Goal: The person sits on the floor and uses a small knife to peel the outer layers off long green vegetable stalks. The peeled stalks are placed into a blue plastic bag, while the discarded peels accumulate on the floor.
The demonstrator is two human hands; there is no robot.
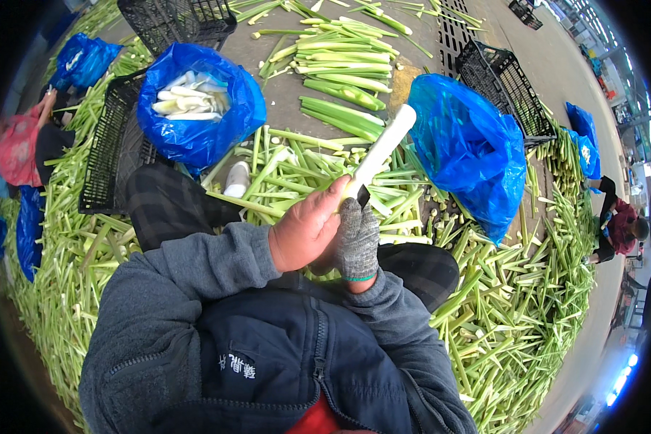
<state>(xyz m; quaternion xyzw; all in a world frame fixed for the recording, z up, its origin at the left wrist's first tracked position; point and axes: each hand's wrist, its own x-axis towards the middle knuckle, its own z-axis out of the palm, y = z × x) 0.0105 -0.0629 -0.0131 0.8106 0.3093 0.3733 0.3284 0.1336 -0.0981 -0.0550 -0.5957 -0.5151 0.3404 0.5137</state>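
My bare left hand (306,230) grips a pale, peeled stalk vegetable (385,142), which looks like a water bamboo shoot. Its smooth white end points up and to the right, away from my body. My right hand (359,241) wears a grey knit glove and presses close against the left at the stalk's lower end. From the gloved fingers sticks out a small dark blade (363,196), beside the stalk; its handle is hidden. Below and beyond my hands lie loose green leaf sheaths (287,173). Rows of unpeeled green stalks (342,65) lie on the floor ahead.
A blue plastic bag (244,108) with white shoots stands at left by a black crate (100,157). Another blue bag (466,152) stands at right, near a second crate (502,81). Green trimmings (510,320) heap around me. People (19,149) sit at both sides.
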